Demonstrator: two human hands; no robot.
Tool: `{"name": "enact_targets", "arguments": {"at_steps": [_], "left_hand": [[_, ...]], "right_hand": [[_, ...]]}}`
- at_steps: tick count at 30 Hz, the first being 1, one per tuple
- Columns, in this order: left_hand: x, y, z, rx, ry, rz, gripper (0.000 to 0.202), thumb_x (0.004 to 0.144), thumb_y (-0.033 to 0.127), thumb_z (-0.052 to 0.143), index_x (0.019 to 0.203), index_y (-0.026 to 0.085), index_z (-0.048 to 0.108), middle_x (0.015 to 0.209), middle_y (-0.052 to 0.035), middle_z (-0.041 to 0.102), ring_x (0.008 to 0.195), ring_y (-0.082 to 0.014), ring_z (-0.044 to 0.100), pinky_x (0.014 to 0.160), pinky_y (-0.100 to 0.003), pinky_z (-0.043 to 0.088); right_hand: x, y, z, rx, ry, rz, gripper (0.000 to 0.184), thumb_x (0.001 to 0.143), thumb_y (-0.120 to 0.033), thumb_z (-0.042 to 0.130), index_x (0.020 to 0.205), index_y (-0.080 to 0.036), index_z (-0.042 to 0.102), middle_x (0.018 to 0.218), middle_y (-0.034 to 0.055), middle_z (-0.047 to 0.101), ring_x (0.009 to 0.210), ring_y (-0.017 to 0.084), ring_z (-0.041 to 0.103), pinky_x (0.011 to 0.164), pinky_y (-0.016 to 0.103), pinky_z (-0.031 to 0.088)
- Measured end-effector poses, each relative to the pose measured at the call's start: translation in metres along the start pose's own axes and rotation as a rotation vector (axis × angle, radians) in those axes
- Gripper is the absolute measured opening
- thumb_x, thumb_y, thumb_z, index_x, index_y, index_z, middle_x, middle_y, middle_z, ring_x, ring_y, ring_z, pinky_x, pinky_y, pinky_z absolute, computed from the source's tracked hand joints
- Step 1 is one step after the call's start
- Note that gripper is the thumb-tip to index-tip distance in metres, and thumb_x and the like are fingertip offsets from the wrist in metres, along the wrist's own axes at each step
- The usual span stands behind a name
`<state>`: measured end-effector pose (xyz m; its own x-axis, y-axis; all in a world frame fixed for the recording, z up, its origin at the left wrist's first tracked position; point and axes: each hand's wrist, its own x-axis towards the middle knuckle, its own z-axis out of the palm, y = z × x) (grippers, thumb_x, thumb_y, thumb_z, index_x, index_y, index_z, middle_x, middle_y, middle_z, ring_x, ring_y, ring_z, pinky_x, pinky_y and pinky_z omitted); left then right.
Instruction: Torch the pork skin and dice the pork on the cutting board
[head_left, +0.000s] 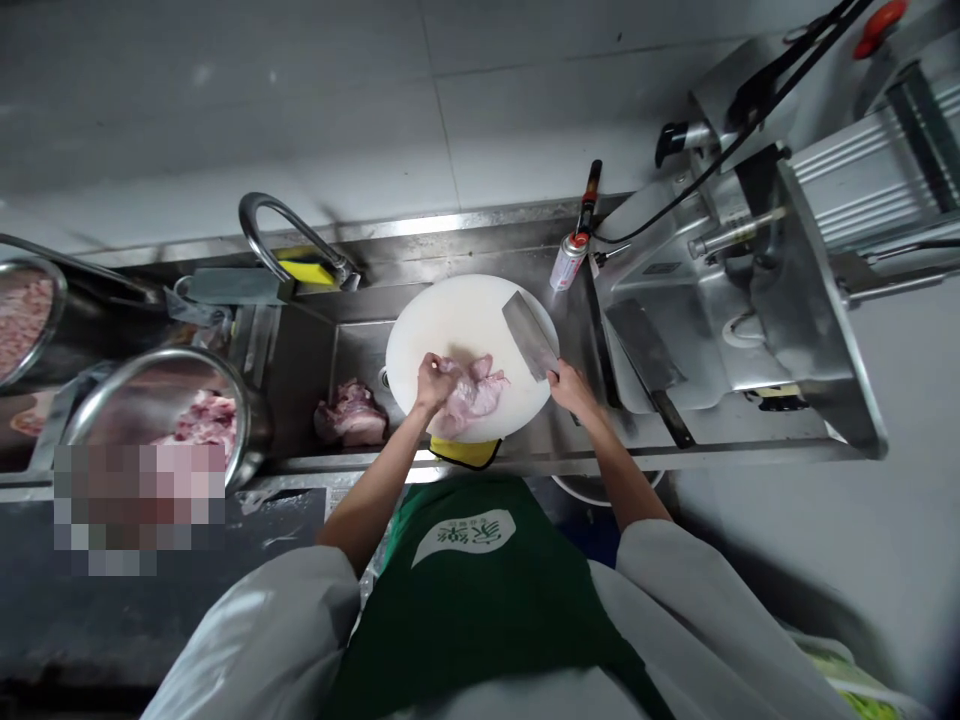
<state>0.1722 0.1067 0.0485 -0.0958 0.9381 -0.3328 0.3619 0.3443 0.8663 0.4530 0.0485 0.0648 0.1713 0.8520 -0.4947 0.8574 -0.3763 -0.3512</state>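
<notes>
A round white cutting board (454, 308) lies over the sink in front of me. On its near half rests a pale pink piece of raw meat (480, 392) with skin, perhaps poultry. My left hand (436, 382) is closed on the meat's left end, fingers bent around it. At the board's right edge, my right hand (570, 388) grips the handle of a cleaver (529, 335). The wide blade is over the right side of the board, pointing away from me and to the left, apart from the meat. A yellow cloth (465, 455) shows beneath the board's near edge.
Another chunk of raw meat (352, 413) lies in the sink, left of the board. A steel pot (251, 415) with meat pieces stands farther left. Behind are a curved faucet (262, 205) and a gas torch (568, 262). To the right, a second cleaver (645, 345) lies by a slicing machine (802, 290).
</notes>
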Motion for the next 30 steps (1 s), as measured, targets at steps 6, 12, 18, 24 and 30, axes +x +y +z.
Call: {"name": "enact_targets", "arguments": {"at_steps": [6, 12, 18, 24, 30], "left_hand": [[-0.012, 0.065, -0.024, -0.182, 0.217, 0.370, 0.041, 0.073, 0.032, 0.077, 0.090, 0.024, 0.041, 0.078, 0.0042, 0.054, 0.065, -0.0106, 0.055, 0.063, -0.023, 0.047], [-0.069, 0.033, -0.039, 0.358, -0.135, 0.725, 0.013, 0.085, 0.028, 0.067, 0.088, 0.022, 0.056, 0.099, -0.0074, 0.067, 0.099, -0.0230, 0.064, 0.090, -0.038, 0.054], [-0.046, -0.023, -0.018, 0.549, -0.152, 0.503, 0.032, 0.097, 0.039, 0.057, 0.119, 0.018, 0.067, 0.121, -0.0144, 0.068, 0.118, -0.0296, 0.060, 0.108, -0.048, 0.047], [-0.016, -0.036, 0.009, 0.704, -0.011, 0.408, 0.065, 0.092, 0.051, 0.065, 0.149, 0.021, 0.055, 0.147, -0.0208, 0.045, 0.136, -0.0388, 0.044, 0.112, -0.057, 0.040], [-0.049, -0.079, -0.045, 0.661, -0.152, 0.543, 0.042, 0.099, 0.045, 0.052, 0.130, 0.021, 0.068, 0.135, -0.0150, 0.060, 0.129, -0.0317, 0.051, 0.114, -0.052, 0.039]], "right_hand": [[0.001, 0.001, -0.002, 0.007, -0.008, 0.010, 0.033, 0.106, -0.031, 0.045, 0.130, -0.015, 0.060, 0.122, 0.0175, 0.073, 0.116, 0.030, 0.068, 0.092, 0.032, 0.049], [0.003, 0.004, 0.000, 0.040, -0.013, 0.001, 0.033, 0.106, -0.031, 0.045, 0.131, -0.015, 0.060, 0.123, 0.0177, 0.074, 0.116, 0.030, 0.068, 0.092, 0.033, 0.049], [0.003, 0.005, 0.004, 0.070, 0.001, 0.010, 0.034, 0.106, -0.030, 0.045, 0.130, -0.014, 0.061, 0.122, 0.0189, 0.074, 0.116, 0.031, 0.068, 0.093, 0.033, 0.049], [0.003, 0.006, 0.006, 0.102, 0.029, -0.002, 0.032, 0.105, -0.029, 0.048, 0.128, -0.013, 0.062, 0.119, 0.0196, 0.074, 0.113, 0.031, 0.070, 0.091, 0.033, 0.051], [-0.002, 0.019, 0.019, 0.362, 0.022, 0.061, 0.026, 0.103, -0.031, 0.052, 0.117, -0.014, 0.064, 0.089, 0.0107, 0.075, 0.063, 0.021, 0.070, 0.059, 0.027, 0.050]]}}
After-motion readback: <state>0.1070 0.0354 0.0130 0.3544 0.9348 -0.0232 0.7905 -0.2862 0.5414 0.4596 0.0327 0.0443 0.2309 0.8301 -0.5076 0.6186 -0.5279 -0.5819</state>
